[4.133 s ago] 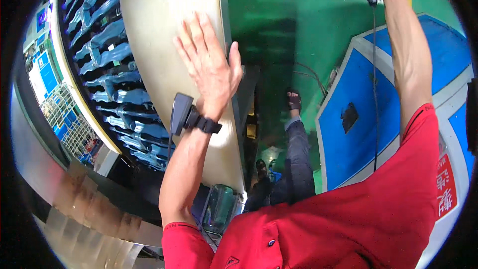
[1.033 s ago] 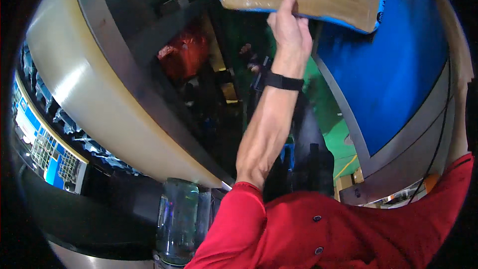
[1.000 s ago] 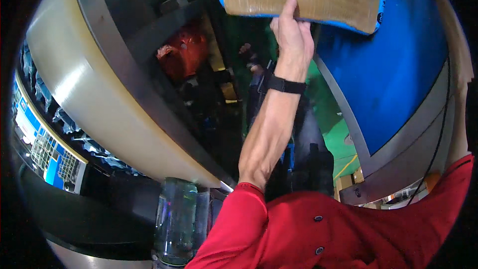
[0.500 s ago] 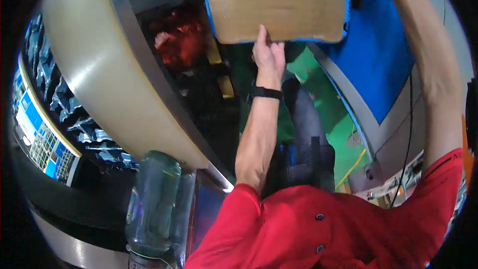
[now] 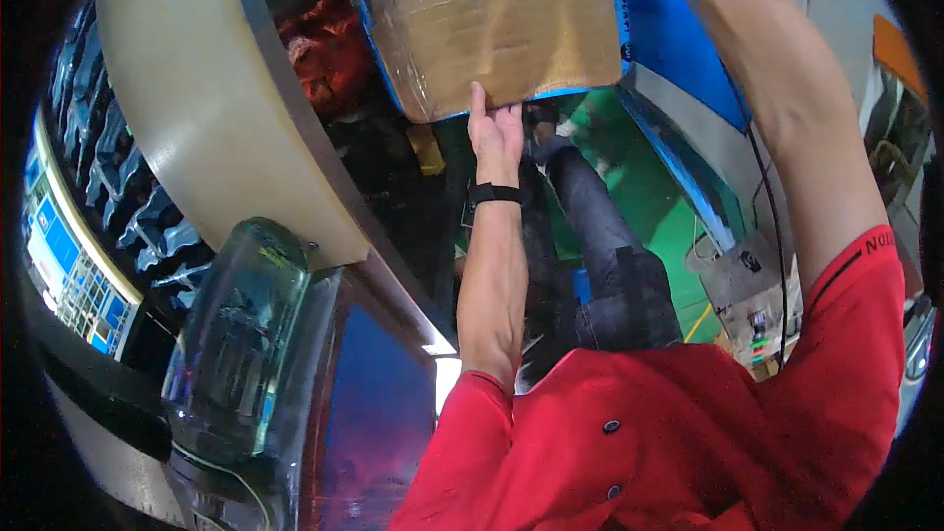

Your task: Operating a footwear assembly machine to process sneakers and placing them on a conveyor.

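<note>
A brown cardboard box (image 5: 492, 25) with blue edges and a shiny clear film over its face is held up at the top of the view. My left hand (image 5: 499, 143), with a black band at the wrist, grips its lower edge. The thumb lies up against the brown face, and the other fingers curl underneath, partly hidden. My right forearm (image 5: 757, 29) reaches up past the box's right side. Beyond a dark patch near the wrist, the right hand is cut off by the upper edge, so its fingers do not show.
A curved, pale metal-like panel (image 5: 187, 88) stands at left, with a clear greenish container (image 5: 241, 334) below it. Red wrapped material (image 5: 329, 54) lies behind the panel. At right are a blue panel (image 5: 678, 49) and a hanging black cable (image 5: 772, 206). The floor (image 5: 639, 177) is green.
The box has shifted left and slightly down in the picture, tilting a little, with my left hand still on its lower edge. My right forearm has also moved left.
</note>
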Demonstrator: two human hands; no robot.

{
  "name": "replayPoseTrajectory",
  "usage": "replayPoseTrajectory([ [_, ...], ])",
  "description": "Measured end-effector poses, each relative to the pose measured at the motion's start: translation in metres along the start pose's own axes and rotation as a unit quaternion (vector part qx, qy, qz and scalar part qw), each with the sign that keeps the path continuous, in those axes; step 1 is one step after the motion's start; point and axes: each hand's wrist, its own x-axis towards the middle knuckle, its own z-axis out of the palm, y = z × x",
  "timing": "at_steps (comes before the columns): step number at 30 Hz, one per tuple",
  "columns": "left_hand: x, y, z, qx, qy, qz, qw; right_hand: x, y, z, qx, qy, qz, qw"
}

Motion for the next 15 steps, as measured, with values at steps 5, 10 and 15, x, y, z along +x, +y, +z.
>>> replayPoseTrajectory([
  [5,-0.029,-0.010,-0.027,-0.009,-0.027,-0.017,0.999,-0.030,-0.022,-0.009,-0.009,-0.007,-0.023,1.000],
  [10,-0.063,0.010,-0.022,0.032,0.001,-0.034,0.999,-0.044,-0.022,-0.015,0.045,-0.027,-0.012,0.999],
  [15,-0.173,0.018,0.005,0.238,0.041,0.095,0.966,-0.093,-0.020,-0.025,0.002,-0.024,-0.001,1.000],
])
